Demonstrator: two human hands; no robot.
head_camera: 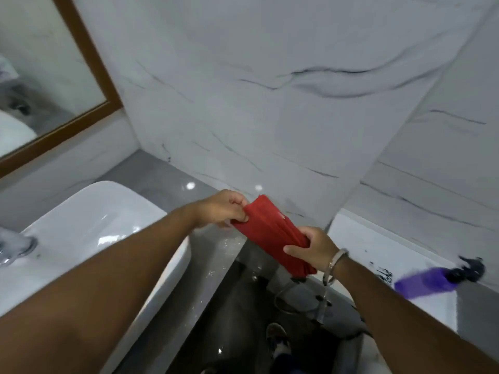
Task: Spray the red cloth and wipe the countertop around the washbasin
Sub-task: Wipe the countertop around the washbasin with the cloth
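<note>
At the far left a mirror point(40, 76) with a brown frame hangs on the wall. Below it sits the white washbasin point(89, 228), with a shiny tap point(16, 245) at its left edge. The basin rests on a grey countertop point(162, 179), and the bare grey part runs behind the basin to the back corner by the wall.

The left hand point(222, 209) is closed tight on the top end of the red cloth point(270, 233). The cloth is bunched up long and thin. It hangs in the air just past the right edge of the countertop, not touching it. It slants down from the left hand to the right hand point(313, 248). The right hand is closed around the lower part of the cloth, and a short bit sticks out below the fingers. There is a silver bracelet point(334, 263) on the right wrist.

Further right, a purple spray bottle point(426, 282) with a black top sits on a white ledge point(359, 238). It looks blurry. It is well apart from both hands.
</note>
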